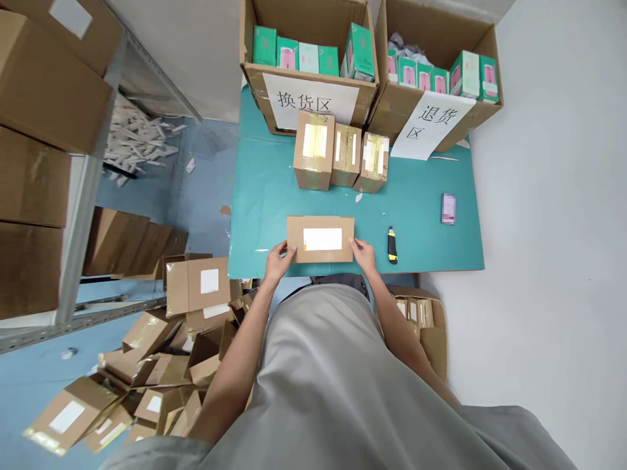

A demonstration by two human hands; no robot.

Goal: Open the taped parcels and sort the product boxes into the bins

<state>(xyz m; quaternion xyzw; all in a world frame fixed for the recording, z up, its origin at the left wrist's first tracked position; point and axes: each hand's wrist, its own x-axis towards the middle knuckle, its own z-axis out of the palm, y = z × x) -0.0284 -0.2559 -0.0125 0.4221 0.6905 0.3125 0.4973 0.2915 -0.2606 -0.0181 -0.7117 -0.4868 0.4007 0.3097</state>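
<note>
A flat brown cardboard parcel [320, 239] with a white label lies on the teal table [264, 196] near its front edge. My left hand [279, 260] grips the parcel's left end, fingers curled round its corner. My right hand [363, 252] holds the right end the same way. A yellow and black utility knife [392, 245] lies just right of my right hand. Three taped brown boxes [341, 158] stand in a row further back on the table.
Two large open cartons [313, 98] [431, 111] with paper signs hold green and pink product boxes at the table's back. A phone [448, 208] lies at the right. Many parcels [147, 365] are piled on the floor to the left, another carton [426, 320] to the right. Metal shelving [78, 215] with boxes stands far left.
</note>
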